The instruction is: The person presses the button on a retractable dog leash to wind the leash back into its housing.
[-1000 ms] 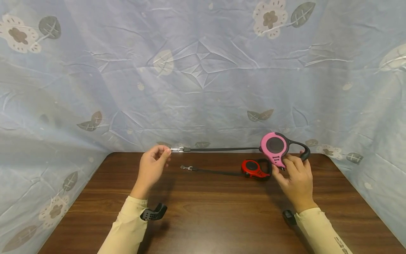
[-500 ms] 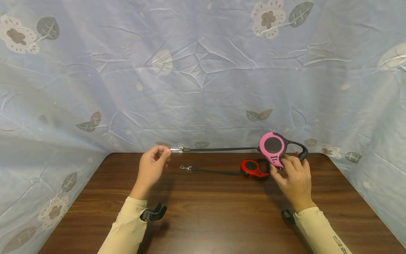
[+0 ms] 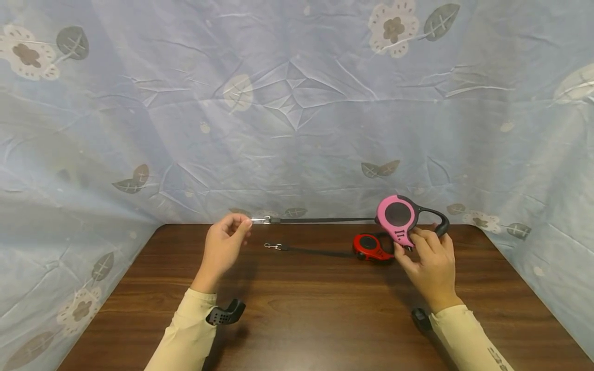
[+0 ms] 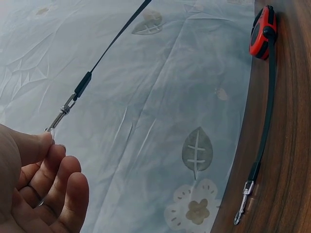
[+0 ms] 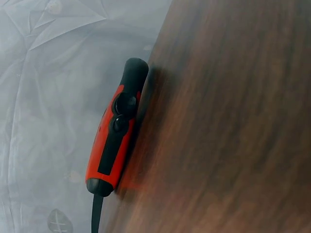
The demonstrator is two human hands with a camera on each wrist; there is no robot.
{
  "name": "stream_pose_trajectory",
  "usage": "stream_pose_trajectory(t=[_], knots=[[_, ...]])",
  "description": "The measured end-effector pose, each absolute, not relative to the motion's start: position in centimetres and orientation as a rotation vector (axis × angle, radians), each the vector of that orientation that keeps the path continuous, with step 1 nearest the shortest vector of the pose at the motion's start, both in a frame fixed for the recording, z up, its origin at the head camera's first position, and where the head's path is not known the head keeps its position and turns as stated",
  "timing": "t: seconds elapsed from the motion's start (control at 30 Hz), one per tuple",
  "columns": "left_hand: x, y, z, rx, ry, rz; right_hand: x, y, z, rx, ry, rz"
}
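Note:
My left hand (image 3: 225,247) pinches the end of a silver clip (image 3: 261,220) between thumb and forefinger; the left wrist view shows the clip (image 4: 61,116) at the fingertips of that hand (image 4: 43,184). From the clip a black strap (image 3: 325,220) runs nearly level, raised above the table, to a pink leash case (image 3: 397,214) with a black handle. My right hand (image 3: 431,263) grips the lower part of this case near the handle. The right wrist view does not show the right hand.
A red leash case (image 3: 369,246) lies on the brown wooden table (image 3: 306,314), its black strap (image 3: 317,252) and silver clip (image 3: 273,246) stretched leftward. Behind the table hangs a pale blue floral cloth (image 3: 297,154). The red case (image 5: 109,141) also appears in the right wrist view.
The pink case has shifted slightly left with my right hand, covering more of the red case's handle. My left hand has barely moved and keeps its pinch on the clip.

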State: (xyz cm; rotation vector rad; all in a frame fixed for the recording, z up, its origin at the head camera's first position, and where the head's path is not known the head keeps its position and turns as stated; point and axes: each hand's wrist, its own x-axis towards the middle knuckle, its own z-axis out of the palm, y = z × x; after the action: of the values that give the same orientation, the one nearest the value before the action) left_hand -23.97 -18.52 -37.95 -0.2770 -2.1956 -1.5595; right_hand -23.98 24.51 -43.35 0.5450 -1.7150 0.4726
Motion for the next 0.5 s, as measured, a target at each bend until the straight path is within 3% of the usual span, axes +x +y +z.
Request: stream_pose_trajectory(t=[0.5], knots=[[-23.71, -17.93, -37.6, -0.259, -2.212, -1.567, -23.85, 24.35, -43.43, 0.556, -1.724, 0.479]])
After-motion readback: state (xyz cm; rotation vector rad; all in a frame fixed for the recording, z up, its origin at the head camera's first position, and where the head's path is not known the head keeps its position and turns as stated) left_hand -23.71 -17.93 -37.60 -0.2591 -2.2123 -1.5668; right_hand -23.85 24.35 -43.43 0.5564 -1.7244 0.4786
